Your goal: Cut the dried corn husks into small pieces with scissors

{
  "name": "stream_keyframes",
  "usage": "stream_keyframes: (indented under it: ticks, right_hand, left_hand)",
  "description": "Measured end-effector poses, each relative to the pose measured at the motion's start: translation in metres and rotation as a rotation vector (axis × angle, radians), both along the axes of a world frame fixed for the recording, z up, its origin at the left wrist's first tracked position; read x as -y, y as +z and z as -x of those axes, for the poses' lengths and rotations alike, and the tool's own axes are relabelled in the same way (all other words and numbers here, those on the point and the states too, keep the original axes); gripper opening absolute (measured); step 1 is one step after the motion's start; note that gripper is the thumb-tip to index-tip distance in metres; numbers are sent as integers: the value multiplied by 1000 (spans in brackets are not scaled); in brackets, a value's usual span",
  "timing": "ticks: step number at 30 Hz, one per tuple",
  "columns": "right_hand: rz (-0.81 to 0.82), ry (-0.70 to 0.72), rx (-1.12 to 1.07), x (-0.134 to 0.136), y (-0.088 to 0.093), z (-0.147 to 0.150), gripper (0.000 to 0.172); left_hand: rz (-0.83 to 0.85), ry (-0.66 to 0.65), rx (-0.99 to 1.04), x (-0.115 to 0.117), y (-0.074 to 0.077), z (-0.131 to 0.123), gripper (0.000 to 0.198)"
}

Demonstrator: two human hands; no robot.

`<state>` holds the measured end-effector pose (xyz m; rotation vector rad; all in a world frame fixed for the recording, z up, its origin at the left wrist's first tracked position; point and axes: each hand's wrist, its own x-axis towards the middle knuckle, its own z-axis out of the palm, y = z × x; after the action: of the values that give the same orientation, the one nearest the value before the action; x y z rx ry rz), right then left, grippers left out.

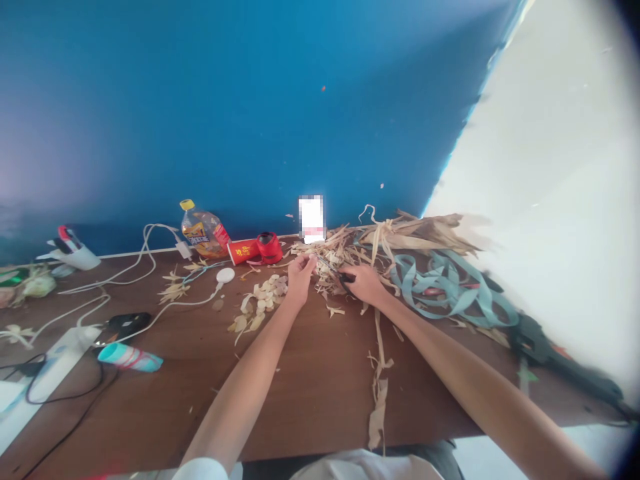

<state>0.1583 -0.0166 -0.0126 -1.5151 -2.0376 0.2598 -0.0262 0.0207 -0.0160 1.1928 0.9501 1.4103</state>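
My right hand (pixel 366 283) is closed around the black handles of a pair of scissors (pixel 345 278), whose blades point left toward my other hand. My left hand (pixel 300 275) is pinched just left of the blade tips; whatever sits between its fingertips is too small to make out. Under and behind both hands lies a heap of pale dry husk scraps (pixel 334 288). Beside my left hand, cut rounded pieces of husk (pixel 265 299) are spread in a loose pile. A long dry husk strip (pixel 379 407) hangs down the table below my right hand.
Dry husk leaves (pixel 425 233) and a coiled blue-green ribbon (pixel 450 293) lie at the right, near a black glue gun (pixel 545 353). Along the wall stand a plastic bottle (pixel 200 230), a red box (pixel 244 251) and a bright screen (pixel 313 219). White cables (pixel 145 257) cross the left side.
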Motion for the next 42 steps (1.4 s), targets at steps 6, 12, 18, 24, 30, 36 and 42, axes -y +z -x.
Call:
stream_keyframes:
  ticks: [6,12,18,24,30,36,42]
  right_hand:
    - [-8,-4,-1,0,0,0,24]
    - [-23,14,-87,1,1,0,22]
    - [-6,-37,-136,1,3,0,26]
    - [-44,-36,-25,1,-2,1,26]
    - [-40,-52,55,2,-3,1,28]
    - [-38,-45,24,1,-1,2,26]
    - [-40,-18,-289,5,13,5,20]
  left_hand:
    - [-18,-40,29,1,0,-1,28]
    - [1,-57,41,-1,-2,-1,28]
    - [30,-17,32,1,2,-2,26]
    - [19,-26,15,0,0,-2,27]
    - [9,-61,13,-2,-1,-1,30]
    - [10,-58,16,0,1,-1,31]
    - [16,-93,67,1,1,-1,27]
